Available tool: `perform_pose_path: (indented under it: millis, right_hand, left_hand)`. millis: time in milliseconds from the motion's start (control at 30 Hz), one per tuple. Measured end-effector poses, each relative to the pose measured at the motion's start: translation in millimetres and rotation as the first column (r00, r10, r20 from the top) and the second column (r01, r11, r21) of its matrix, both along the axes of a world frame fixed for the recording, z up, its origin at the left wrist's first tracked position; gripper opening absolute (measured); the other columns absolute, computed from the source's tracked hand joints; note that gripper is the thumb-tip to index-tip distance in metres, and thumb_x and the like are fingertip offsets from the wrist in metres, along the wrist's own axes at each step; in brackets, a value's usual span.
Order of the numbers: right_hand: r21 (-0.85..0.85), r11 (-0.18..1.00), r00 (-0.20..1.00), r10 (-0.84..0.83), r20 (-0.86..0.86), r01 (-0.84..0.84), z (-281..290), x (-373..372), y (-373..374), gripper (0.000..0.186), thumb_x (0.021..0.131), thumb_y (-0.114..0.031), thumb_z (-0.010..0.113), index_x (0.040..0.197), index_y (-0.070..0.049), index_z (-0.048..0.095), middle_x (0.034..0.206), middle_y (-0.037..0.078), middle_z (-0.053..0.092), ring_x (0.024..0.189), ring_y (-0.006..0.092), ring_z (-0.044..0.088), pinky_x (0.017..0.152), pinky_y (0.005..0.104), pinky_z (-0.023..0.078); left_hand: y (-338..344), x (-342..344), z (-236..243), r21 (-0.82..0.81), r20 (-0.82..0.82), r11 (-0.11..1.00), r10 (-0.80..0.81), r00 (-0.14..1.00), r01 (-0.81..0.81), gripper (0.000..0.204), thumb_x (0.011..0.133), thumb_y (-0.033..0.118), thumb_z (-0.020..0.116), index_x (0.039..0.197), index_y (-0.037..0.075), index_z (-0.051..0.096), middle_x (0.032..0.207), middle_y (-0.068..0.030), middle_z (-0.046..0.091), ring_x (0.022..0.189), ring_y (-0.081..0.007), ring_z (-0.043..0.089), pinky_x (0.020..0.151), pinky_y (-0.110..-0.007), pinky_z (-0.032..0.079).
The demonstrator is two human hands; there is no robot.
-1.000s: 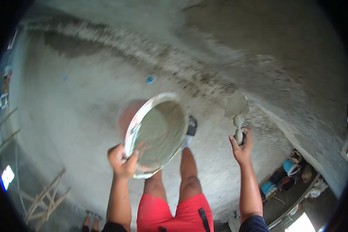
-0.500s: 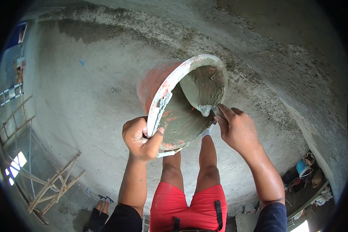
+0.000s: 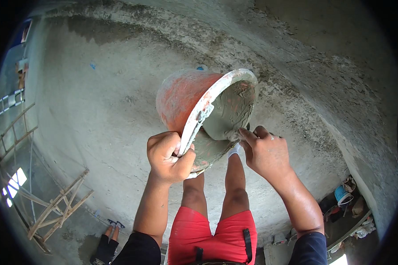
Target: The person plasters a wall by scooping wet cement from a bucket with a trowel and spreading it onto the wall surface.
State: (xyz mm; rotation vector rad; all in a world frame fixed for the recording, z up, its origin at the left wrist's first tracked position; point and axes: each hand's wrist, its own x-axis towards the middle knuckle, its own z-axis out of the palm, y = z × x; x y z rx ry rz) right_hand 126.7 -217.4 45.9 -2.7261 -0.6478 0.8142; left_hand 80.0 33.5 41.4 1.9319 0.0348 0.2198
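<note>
A red-orange bucket (image 3: 181,99), smeared with grey mortar, is tipped over on its side in front of me, its mouth toward the right. My left hand (image 3: 169,157) is closed around the near left part of its pale, crusted rim. Wet mortar (image 3: 239,99) coats the inner wall. Inside the mouth lies the mortar-covered blade of a trowel (image 3: 217,123). My right hand (image 3: 266,151) is closed at the trowel's near end, by the lower right rim; the handle is mostly hidden in the fingers.
Below is a grey concrete floor (image 3: 106,106), with a rough wall (image 3: 323,66) curving along the right. Wooden trestles (image 3: 59,207) stand at the lower left, near another person's legs (image 3: 112,234). A blue bucket (image 3: 342,194) sits among clutter at the lower right.
The bucket has turned, showing more of its outer side and a narrower mouth. My left hand has shifted slightly right with the rim. The trowel blade and right hand have moved slightly left and down.
</note>
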Motion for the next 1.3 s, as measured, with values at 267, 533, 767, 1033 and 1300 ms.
perform_pose_path:
  millis: [267,533,767,1033,1300]
  right_hand:
    - [0.142,0.557,0.369,-0.319,-0.873,0.819,-22,-4,-56,0.031,0.097,-0.021,0.068,0.120,0.000,0.070,0.075,0.010,0.070,0.054,0.0131,0.058,0.050,0.0281,0.047]
    - [0.310,0.407,0.352,-0.031,-0.936,0.860,-28,-28,-92,0.027,0.093,-0.021,0.074,0.106,0.002,0.066,0.077,0.006,0.065,0.056,0.0093,0.055,0.052,0.0247,0.044]
    - [0.595,0.513,0.784,-0.370,-0.498,0.619,-17,-13,-94,0.031,0.087,-0.021,0.080,0.101,0.003,0.064,0.075,0.006,0.055,0.071,0.0140,0.054,0.061,0.0291,0.045]
    - [0.617,0.644,0.748,-0.651,0.132,0.452,-14,13,-125,0.030,0.084,-0.021,0.080,0.099,0.001,0.067,0.082,0.014,0.066,0.068,0.0258,0.064,0.062,0.0345,0.051]
    - [0.566,0.738,0.603,-0.652,0.459,0.368,-44,70,-157,0.028,0.096,-0.015,0.061,0.118,0.001,0.059,0.097,0.024,0.066,0.082,0.0427,0.066,0.071,0.0445,0.052]
  left_hand:
    - [12,4,4,-0.035,-0.085,0.996,0.078,0.993,-0.081,0.037,0.070,-0.007,0.065,0.065,0.009,0.032,0.054,0.0017,0.041,0.051,-0.0049,0.034,0.047,-0.026,0.026]
    - [2,32,22,-0.094,-0.113,0.985,0.132,0.985,-0.143,0.035,0.072,-0.006,0.065,0.067,0.009,0.033,0.060,0.0046,0.043,0.059,-0.0035,0.034,0.052,-0.025,0.026]
    - [-6,39,17,-0.067,-0.083,0.961,0.261,0.962,-0.267,0.034,0.069,-0.001,0.065,0.063,0.007,0.033,0.053,0.0021,0.038,0.052,-0.0061,0.033,0.048,-0.028,0.025]
    - [-11,25,-2,-0.069,-0.226,0.984,0.146,0.963,-0.165,0.025,0.072,-0.004,0.059,0.068,0.007,0.037,0.067,0.0030,0.046,0.063,-0.0050,0.037,0.057,-0.024,0.030]
    - [-25,7,-10,-0.057,-0.282,0.983,0.153,0.947,-0.176,0.029,0.070,-0.005,0.060,0.066,0.008,0.034,0.064,0.0041,0.040,0.062,-0.0053,0.034,0.055,-0.026,0.027]
